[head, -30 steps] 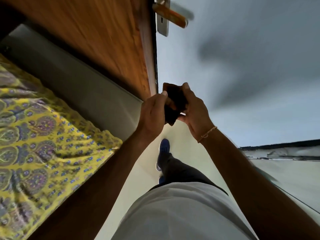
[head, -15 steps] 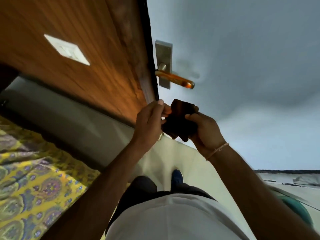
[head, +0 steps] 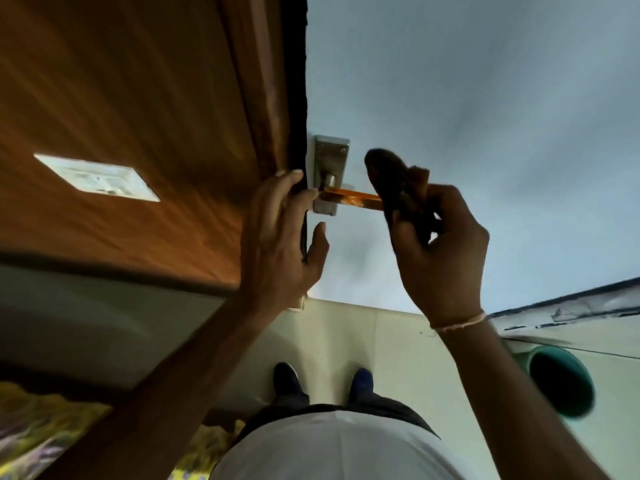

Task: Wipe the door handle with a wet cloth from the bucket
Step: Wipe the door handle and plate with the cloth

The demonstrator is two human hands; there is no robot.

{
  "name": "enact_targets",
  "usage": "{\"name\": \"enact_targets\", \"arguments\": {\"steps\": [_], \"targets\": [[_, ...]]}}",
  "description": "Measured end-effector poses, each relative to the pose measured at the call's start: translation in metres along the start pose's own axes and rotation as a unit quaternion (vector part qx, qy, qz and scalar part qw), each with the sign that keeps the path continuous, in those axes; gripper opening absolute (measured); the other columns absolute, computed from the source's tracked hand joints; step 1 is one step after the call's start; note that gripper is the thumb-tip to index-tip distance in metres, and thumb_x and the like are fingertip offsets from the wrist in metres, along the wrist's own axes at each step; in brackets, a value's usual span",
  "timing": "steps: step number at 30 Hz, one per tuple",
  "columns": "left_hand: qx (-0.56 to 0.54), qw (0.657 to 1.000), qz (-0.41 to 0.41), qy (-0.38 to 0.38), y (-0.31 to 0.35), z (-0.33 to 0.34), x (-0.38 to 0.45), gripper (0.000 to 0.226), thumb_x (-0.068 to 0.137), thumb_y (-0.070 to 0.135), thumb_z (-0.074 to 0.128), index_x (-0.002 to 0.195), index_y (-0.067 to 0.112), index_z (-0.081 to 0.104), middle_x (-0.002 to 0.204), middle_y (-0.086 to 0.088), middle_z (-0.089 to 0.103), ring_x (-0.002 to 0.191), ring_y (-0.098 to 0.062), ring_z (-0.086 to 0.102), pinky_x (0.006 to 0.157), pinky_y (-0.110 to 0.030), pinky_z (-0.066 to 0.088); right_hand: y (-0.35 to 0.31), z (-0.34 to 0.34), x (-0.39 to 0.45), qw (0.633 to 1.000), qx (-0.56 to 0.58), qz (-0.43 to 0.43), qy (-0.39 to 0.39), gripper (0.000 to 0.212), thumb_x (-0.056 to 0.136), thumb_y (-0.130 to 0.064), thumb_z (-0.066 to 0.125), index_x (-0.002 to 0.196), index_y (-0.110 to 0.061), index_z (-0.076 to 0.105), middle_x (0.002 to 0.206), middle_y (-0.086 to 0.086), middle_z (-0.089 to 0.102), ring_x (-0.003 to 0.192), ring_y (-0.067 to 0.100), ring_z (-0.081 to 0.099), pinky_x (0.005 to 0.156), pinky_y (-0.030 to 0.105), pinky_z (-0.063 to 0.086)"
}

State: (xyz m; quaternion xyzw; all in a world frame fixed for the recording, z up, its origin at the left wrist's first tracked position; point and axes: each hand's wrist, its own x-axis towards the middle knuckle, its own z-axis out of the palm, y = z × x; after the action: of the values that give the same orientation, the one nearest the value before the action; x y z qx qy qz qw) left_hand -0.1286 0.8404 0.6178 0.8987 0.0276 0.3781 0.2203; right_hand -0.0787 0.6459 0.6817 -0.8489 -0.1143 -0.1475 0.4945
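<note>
Pale-blue door (head: 485,98): right hand (head: 440,244) pinching limp damp cloth (head: 391,181) at lever handle (head: 353,197) tip, left hand (head: 280,230) spread empty; wrap past grip.

Head-worn view looks steeply down, close on the door handle (head: 351,198).

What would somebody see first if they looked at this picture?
Probably the shiny orange lever door handle on its silver metal plate, right in the middle. The right hand presses a dark brown crumpled cloth onto the handle's outer end, while the left hand rests open at the door edge. A teal round bucket sits lower right.
</note>
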Motion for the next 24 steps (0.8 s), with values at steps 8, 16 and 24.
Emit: {"name": "enact_targets", "arguments": {"steps": [8, 16, 24], "targets": [[0.081, 0.994, 0.023, 0.072, -0.022, -0.020, 0.018, 0.073, 0.095, 0.024, 0.078, 0.155, -0.004, 0.049, 0.168, -0.028, 0.039, 0.161, -0.042, 0.031, 0.131, -0.058, 0.032, -0.004, 0.021, 0.019, 0.983, -0.081, -0.160, -0.027, 0.039, 0.085, -0.016, 0.057, 0.122, -0.007, 0.069, 0.112, 0.008, 0.078, 0.103, 0.035, 0.072, 0.083, 0.041, 0.059], [0.168, 0.984, 0.043, 0.038, -0.043, -0.026, 0.021, 0.078, 0.108, 0.038, 0.057, 0.168, 0.001, 0.026, 0.177, -0.022, 0.021, 0.168, -0.034, 0.016, 0.137, -0.050, 0.017, -0.002, 0.035, 0.017, 0.962, -0.141, -0.231, -0.023, 0.040, 0.083, -0.028, 0.059, 0.113, -0.008, 0.077, 0.109, 0.005, 0.081, 0.104, 0.033, 0.072, 0.102, 0.040, 0.045], [0.180, 0.978, 0.099, 0.032, -0.083, -0.018, 0.036, 0.080, 0.110, 0.039, 0.054, 0.170, 0.002, 0.016, 0.177, -0.024, 0.019, 0.169, -0.030, 0.006, 0.138, -0.050, 0.015, 0.014, 0.063, 0.017, 0.948, -0.183, -0.260, -0.001, 0.033, 0.083, -0.022, 0.064, 0.110, -0.006, 0.075, 0.115, 0.007, 0.079, 0.110, 0.035, 0.071, 0.099, 0.042, 0.048]]}}
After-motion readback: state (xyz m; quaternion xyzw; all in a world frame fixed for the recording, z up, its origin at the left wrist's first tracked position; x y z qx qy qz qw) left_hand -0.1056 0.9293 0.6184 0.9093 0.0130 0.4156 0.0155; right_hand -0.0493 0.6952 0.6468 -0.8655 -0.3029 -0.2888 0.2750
